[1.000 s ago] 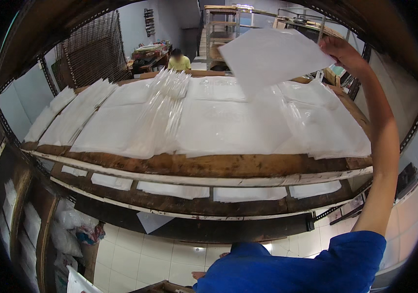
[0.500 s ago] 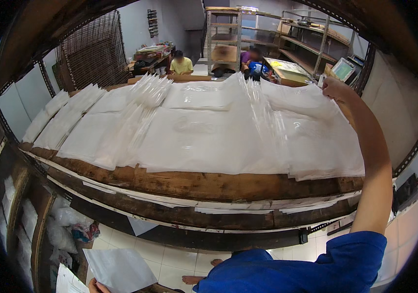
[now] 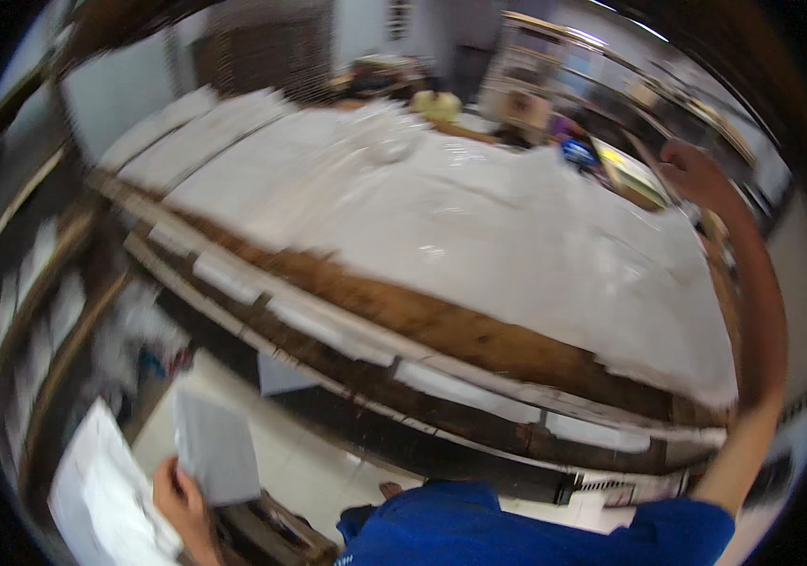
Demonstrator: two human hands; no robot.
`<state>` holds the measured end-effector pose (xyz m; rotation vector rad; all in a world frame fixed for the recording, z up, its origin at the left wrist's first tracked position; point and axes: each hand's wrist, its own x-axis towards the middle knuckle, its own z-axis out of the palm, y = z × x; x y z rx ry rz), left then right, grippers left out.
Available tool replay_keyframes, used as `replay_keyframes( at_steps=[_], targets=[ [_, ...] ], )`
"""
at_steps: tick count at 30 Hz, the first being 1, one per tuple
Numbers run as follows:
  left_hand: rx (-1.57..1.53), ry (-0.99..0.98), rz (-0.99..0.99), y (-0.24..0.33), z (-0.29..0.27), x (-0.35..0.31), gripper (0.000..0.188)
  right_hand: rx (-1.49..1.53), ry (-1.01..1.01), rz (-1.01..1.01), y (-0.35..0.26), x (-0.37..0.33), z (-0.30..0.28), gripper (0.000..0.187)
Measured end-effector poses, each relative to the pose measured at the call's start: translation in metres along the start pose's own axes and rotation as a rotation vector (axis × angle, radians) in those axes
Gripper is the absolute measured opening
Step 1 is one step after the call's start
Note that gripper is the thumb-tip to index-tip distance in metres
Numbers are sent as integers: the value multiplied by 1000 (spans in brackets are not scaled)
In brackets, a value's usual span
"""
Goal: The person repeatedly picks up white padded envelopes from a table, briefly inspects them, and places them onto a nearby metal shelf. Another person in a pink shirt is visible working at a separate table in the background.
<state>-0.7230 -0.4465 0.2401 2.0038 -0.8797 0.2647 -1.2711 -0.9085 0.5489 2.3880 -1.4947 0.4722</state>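
Note:
At the lower left, my left hand has its fingers closed on the near edge of a pale grey-white sheet. The sheet is flat and held out over the floor. My right arm reaches far forward on the right. At its end my right hand is raised past the far right corner of a layer of white translucent sheets, and motion blur hides how its fingers lie. Overlapping rows of these sheets cover the wooden shelf board.
More white sheets lie in a stack beside my left hand. Lower boards with papers run under the shelf. At the back are a person in yellow, metal racks and a printing frame. Clear plastic bundles fill the left shelves.
The whole view has tilted and blurred. My right hand, which was pinching the far right sheet's corner, is now apart from it and higher. My left hand's sheet stands more upright.

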Motion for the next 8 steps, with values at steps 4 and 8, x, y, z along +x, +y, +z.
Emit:
replay_keyframes(
  at_steps=[4,8],
  targets=[
    [88,12,57,49,10,12,20,392,-132,-303,-250,-6,-13,24],
    [-9,75,238,69,4,6,24,457,-647,-889,-417,-66,-19,58]
  ],
)
